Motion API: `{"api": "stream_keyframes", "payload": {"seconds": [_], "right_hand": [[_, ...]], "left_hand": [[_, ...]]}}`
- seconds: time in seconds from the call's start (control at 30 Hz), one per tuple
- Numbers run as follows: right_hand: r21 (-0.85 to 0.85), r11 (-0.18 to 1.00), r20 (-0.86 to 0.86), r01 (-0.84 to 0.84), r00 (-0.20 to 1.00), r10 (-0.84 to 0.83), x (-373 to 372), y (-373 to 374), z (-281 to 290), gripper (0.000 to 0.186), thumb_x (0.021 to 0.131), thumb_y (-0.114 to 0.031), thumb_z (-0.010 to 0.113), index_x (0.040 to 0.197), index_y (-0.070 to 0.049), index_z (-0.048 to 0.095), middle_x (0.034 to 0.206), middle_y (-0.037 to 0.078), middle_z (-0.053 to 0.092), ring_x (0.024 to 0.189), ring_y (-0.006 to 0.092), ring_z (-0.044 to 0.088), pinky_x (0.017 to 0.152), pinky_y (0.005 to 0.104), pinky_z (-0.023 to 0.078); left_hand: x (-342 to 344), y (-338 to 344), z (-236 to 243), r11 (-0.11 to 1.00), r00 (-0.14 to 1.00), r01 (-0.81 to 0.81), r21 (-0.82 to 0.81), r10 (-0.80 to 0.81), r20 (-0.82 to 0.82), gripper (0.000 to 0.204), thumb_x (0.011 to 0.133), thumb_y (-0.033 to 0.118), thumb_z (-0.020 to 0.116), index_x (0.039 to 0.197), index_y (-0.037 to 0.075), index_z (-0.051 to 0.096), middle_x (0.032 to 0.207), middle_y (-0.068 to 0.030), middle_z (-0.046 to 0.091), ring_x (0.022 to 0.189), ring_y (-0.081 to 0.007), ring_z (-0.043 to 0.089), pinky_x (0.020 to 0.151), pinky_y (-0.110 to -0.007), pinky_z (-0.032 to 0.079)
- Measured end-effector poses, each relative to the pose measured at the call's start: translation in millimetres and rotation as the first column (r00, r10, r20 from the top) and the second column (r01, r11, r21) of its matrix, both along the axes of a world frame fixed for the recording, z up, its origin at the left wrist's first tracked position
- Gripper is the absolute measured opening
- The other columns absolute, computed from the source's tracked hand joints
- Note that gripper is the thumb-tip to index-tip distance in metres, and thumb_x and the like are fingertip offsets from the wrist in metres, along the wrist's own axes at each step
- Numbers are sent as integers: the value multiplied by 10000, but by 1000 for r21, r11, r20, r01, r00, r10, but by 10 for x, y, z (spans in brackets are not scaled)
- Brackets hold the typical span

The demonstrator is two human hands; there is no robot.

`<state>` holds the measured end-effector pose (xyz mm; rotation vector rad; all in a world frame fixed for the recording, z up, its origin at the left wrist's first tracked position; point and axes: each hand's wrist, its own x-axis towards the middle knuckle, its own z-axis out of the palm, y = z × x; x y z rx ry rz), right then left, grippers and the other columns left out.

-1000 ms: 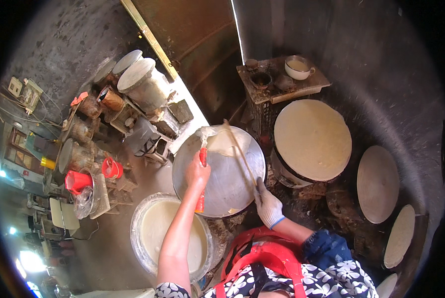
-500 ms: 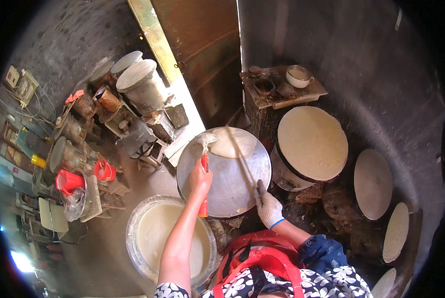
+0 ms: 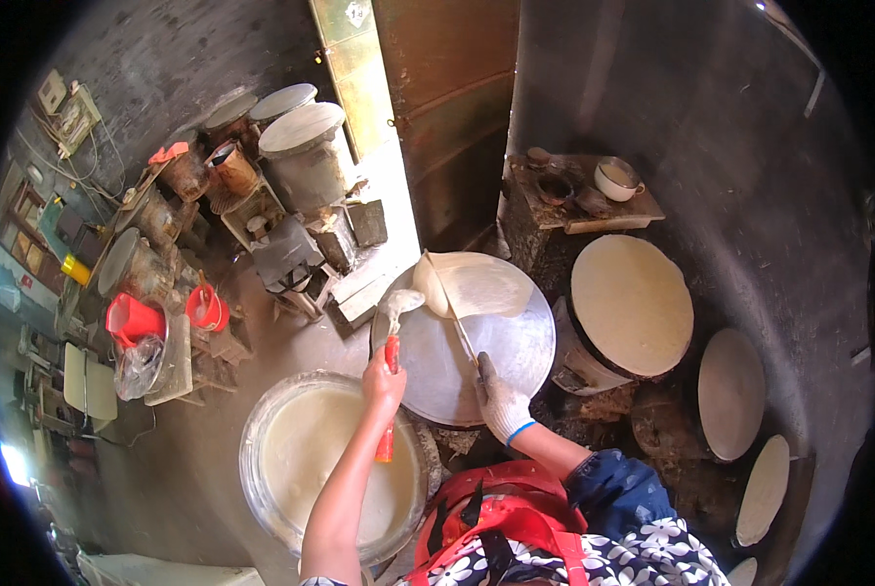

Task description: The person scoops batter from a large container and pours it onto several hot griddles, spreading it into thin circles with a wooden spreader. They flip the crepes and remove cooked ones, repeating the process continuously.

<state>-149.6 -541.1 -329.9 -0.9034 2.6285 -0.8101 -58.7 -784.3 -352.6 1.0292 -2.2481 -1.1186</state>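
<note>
My left hand (image 3: 386, 387) is closed round the red handle of a ladle (image 3: 401, 304), whose batter-coated bowl is over the left part of a round metal griddle (image 3: 486, 371). My right hand (image 3: 505, 410), in a pale knitted glove with dark fingertips, grips a thin, straight stick-like spreader (image 3: 464, 339). The spreader slants away to the far left across pale batter (image 3: 491, 283) on the griddle's far side. Batter lies thick left of the stick and thinner to its right. Below my left forearm stands a wide tub (image 3: 260, 479) of batter.
Right of the griddle, a second round griddle carries a pale flat sheet (image 3: 633, 308). Round discs (image 3: 731, 394) lean farther right. A small wooden table (image 3: 594, 223) behind holds a white cup (image 3: 616, 180) and bowls. Lidded buckets (image 3: 306, 161) and red pails (image 3: 133, 319) stand left.
My right hand has drawn the spreader leftward over the griddle, and the batter reaches wider. The ladle has shifted left and nearer to me. The whole view has turned slightly.
</note>
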Motion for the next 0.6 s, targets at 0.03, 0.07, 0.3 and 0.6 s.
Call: {"api": "stream_keyframes", "payload": {"seconds": [0.03, 0.07, 0.3, 0.6], "right_hand": [[-23, 999, -8, -49, 999, 49, -26, 37, 17, 563, 1091, -280, 483, 1620, -143, 345, 874, 295, 711, 753, 489, 697, 682, 599, 518], [-23, 996, -43, -91, 995, 89, -81, 115, 2, 574, 1085, -288, 503, 1625, -171, 345, 875, 283, 715, 748, 479, 697, 680, 590, 520], [16, 1000, -83, -17, 996, 18, -487, 576, 265, 599, 1058, -310, 543, 1614, -131, 411, 1012, 279, 736, 888, 454, 726, 774, 542, 543], [24, 987, 79, -162, 984, 159, -639, 109, 109, 587, 1050, -286, 559, 1608, -169, 418, 1015, 308, 725, 914, 477, 717, 793, 569, 543]], "left_hand": [[153, -47, -131, 1000, 1000, -6, 1, 6, -16, 361, 850, 99, 687, 1210, 91, 660, 981, -208, 721, 922, -418, 707, 841, -507, 558], [257, -36, -96, 1000, 1000, -5, 3, 5, -31, 355, 846, 91, 690, 1200, 90, 666, 970, -202, 717, 906, -407, 707, 835, -494, 560], [904, 168, 105, 995, 998, -66, 75, 65, 15, 342, 887, 77, 704, 1227, 56, 667, 855, -106, 685, 784, -266, 703, 760, -416, 574], [748, 171, 223, 900, 949, -164, 405, 256, -186, 421, 955, -9, 642, 1365, 73, 589, 850, -34, 612, 563, -147, 655, 538, -314, 570]]}}
